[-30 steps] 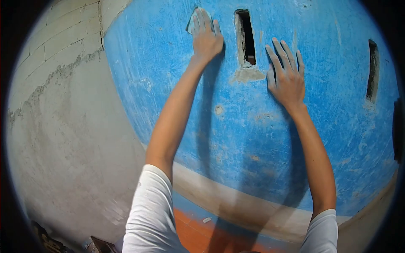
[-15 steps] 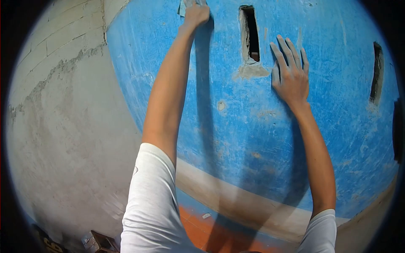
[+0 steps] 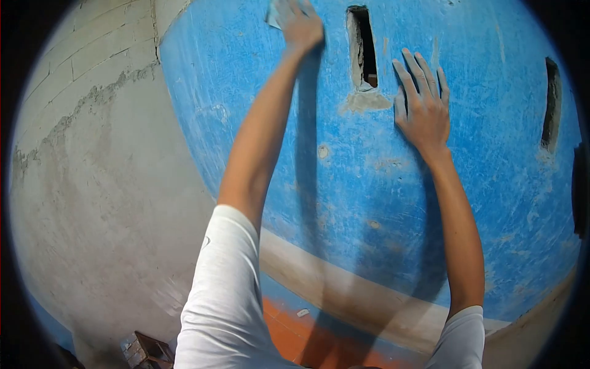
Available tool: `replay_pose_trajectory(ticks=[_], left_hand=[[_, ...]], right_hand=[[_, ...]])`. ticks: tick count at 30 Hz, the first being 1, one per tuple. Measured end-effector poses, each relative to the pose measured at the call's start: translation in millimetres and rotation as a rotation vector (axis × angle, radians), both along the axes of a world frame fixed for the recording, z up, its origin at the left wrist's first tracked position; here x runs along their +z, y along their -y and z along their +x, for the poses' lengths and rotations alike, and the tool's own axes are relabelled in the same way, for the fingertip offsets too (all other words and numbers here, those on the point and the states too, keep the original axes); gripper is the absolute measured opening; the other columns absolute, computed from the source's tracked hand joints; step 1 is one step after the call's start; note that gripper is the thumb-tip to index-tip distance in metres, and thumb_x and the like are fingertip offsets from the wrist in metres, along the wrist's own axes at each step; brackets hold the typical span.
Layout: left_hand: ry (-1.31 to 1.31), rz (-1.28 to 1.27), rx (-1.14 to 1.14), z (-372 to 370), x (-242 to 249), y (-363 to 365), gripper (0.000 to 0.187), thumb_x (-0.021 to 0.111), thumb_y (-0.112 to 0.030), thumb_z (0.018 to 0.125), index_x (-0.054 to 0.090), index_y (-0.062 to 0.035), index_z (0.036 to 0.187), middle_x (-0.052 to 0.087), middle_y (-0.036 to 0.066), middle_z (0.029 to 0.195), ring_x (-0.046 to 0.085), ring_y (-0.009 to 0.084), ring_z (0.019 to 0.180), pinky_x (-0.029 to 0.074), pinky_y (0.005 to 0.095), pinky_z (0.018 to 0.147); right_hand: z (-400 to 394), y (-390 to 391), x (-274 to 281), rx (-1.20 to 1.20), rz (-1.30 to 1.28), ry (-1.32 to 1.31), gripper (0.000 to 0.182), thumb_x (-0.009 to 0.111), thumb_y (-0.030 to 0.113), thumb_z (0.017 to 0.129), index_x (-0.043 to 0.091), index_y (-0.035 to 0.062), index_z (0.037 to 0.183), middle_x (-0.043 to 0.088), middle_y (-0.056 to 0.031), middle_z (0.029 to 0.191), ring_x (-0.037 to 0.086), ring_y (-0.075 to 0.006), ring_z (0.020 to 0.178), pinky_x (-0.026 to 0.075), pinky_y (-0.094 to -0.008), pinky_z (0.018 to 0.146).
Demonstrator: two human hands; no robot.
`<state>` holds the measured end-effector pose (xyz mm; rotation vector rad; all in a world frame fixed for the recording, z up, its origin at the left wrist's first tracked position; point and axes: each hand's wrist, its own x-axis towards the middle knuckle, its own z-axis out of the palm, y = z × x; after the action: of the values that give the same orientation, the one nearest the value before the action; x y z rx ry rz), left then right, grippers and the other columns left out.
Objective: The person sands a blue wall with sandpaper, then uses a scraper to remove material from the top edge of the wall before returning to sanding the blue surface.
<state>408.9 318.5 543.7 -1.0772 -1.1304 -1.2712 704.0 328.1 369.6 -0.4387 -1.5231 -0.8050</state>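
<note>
High on the blue wall (image 3: 246,141), my left hand (image 3: 301,27) presses a pale, dusty sheet of sandpaper (image 3: 272,17) against the surface. Part of the sheet is hidden under the fingers, and one corner sticks out to their left. My right hand (image 3: 424,107) lies flat on the same wall, fingers spread and dusted grey, with nothing in it. Between the hands is a narrow upright slot (image 3: 367,49) with a rough patch of bare plaster below its lower end.
A second slot (image 3: 550,107) is cut at the far right. Grey, rough cement wall (image 3: 110,203) meets the blue one at left. Below are an orange floor (image 3: 286,332), a small pale scrap (image 3: 302,312) and a wooden box-like object (image 3: 146,352) at lower left.
My left hand has shifted right and slightly down on the wall, with the sandpaper under it. The right hand stays in place.
</note>
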Motion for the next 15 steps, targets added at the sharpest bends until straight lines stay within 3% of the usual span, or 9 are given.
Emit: replay_pose_trajectory(ticks=[2, 4, 9, 10, 15], left_hand=[[-0.034, -0.056, 0.004, 31.3, -72.3, 1.3, 0.066, 0.034, -0.031, 0.112, 0.019, 0.0077, 0.163, 0.015, 0.029, 0.171, 0.01, 0.0409, 0.16, 0.006, 0.0474, 0.131], [-0.11, -0.17, -0.108, 36.5, -103.8, 20.0, 0.065, 0.035, -0.032, 0.112, 0.02, 0.0057, 0.163, 0.016, 0.027, 0.171, 0.01, 0.0411, 0.16, 0.006, 0.0476, 0.131], [-0.024, -0.084, -0.006, -59.3, 47.5, -14.0, 0.065, 0.034, -0.034, 0.112, 0.021, 0.0052, 0.163, 0.016, 0.026, 0.172, 0.01, 0.0396, 0.161, 0.005, 0.0467, 0.131], [-0.013, -0.07, 0.006, -55.1, 48.2, -13.8, 0.065, 0.034, -0.034, 0.112, 0.022, 0.0053, 0.163, 0.015, 0.026, 0.172, 0.01, 0.0393, 0.161, 0.004, 0.0465, 0.131], [-0.085, -0.126, -0.039, 37.1, -83.5, 9.6, 0.065, 0.034, -0.035, 0.113, 0.024, 0.0056, 0.162, 0.017, 0.025, 0.172, 0.01, 0.0382, 0.161, 0.004, 0.045, 0.131]], right_hand=[[0.9, 5.4, 0.6, 0.019, -0.003, 0.002, 0.05, 0.063, 0.019, 0.095, 0.059, 0.0238, 0.145, 0.049, 0.0048, 0.159, 0.042, -0.0156, 0.149, 0.027, -0.0472, 0.128], [-0.2, 4.0, 0.2, 0.015, -0.004, -0.007, 0.05, 0.063, 0.019, 0.095, 0.059, 0.0241, 0.145, 0.05, 0.0049, 0.158, 0.042, -0.0155, 0.149, 0.028, -0.0469, 0.128], [-1.3, 3.8, 1.8, 0.003, 0.007, -0.01, 0.048, 0.064, 0.019, 0.095, 0.061, 0.0236, 0.143, 0.051, 0.0047, 0.157, 0.043, -0.0157, 0.148, 0.028, -0.0463, 0.128], [-1.6, 4.1, 1.9, 0.006, 0.008, -0.011, 0.048, 0.063, 0.019, 0.095, 0.061, 0.0235, 0.142, 0.051, 0.0046, 0.157, 0.043, -0.0157, 0.148, 0.028, -0.0463, 0.128], [0.4, 3.6, -0.4, 0.044, -0.007, -0.023, 0.046, 0.063, 0.019, 0.095, 0.063, 0.0234, 0.14, 0.051, 0.0046, 0.157, 0.044, -0.016, 0.147, 0.029, -0.0465, 0.128]])
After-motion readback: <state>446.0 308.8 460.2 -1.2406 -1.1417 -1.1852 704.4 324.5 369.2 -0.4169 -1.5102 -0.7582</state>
